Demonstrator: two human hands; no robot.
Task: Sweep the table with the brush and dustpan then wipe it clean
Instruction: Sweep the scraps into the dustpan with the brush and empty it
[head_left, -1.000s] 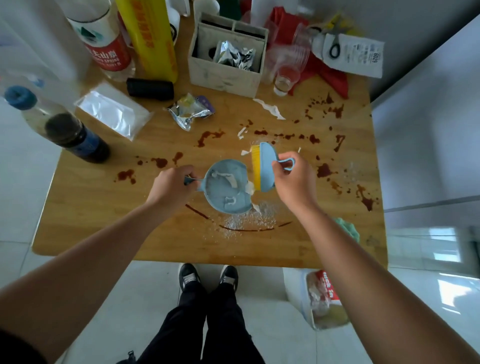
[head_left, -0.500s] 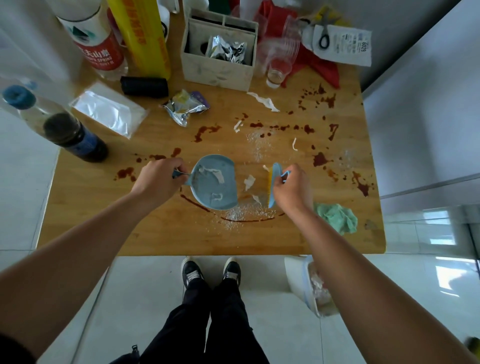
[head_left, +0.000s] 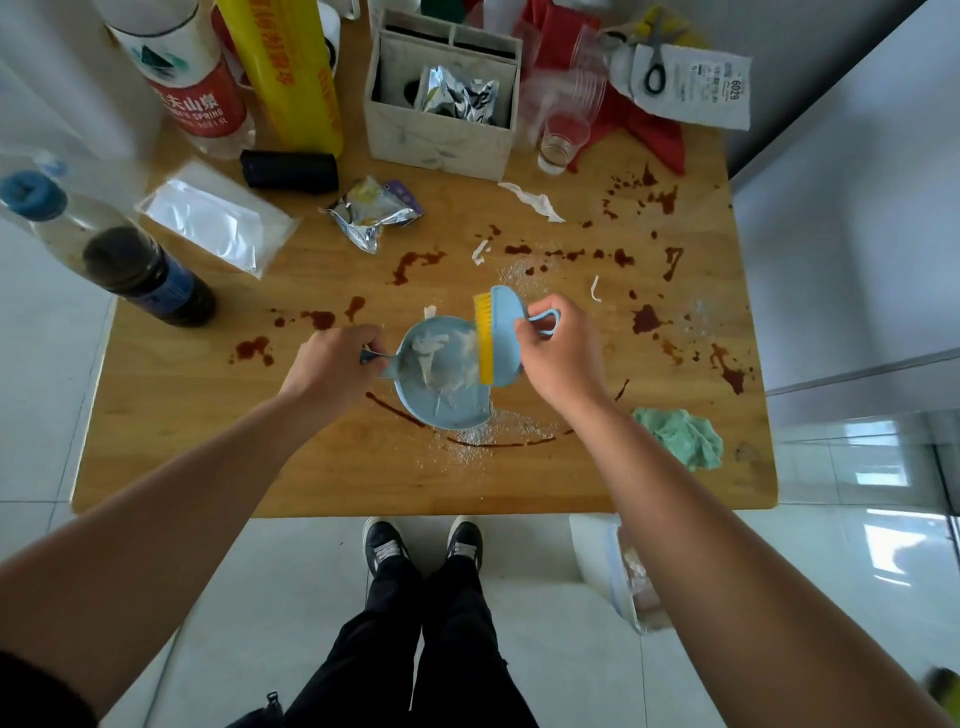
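Note:
My left hand (head_left: 327, 366) grips the short handle of a round light-blue dustpan (head_left: 441, 395) that rests on the wooden table (head_left: 182, 415) and holds white paper scraps. In my right hand (head_left: 558, 353) is a blue brush with yellow bristles (head_left: 496, 338), its bristles over the pan's right rim. White crumbs (head_left: 483, 436) and a thin brown streak lie just in front of the pan. Brown stains (head_left: 644, 317) and small paper bits (head_left: 532, 200) dot the table's right half. A crumpled green cloth (head_left: 680, 436) lies near the front right edge.
At the back stand a large water bottle (head_left: 192, 93), a yellow roll (head_left: 291, 73), a box (head_left: 441, 104) with foil packets and a glass (head_left: 561, 137). A dark bottle (head_left: 104, 249), plastic bag (head_left: 218, 223) and foil wrapper (head_left: 371, 213) lie left. A waste bin (head_left: 618, 577) sits on the floor.
My right hand brought the brush from the table beside the pan up over the pan's right rim, sweeping scraps in. The paper bits that lay between brush and pan are gone from the table.

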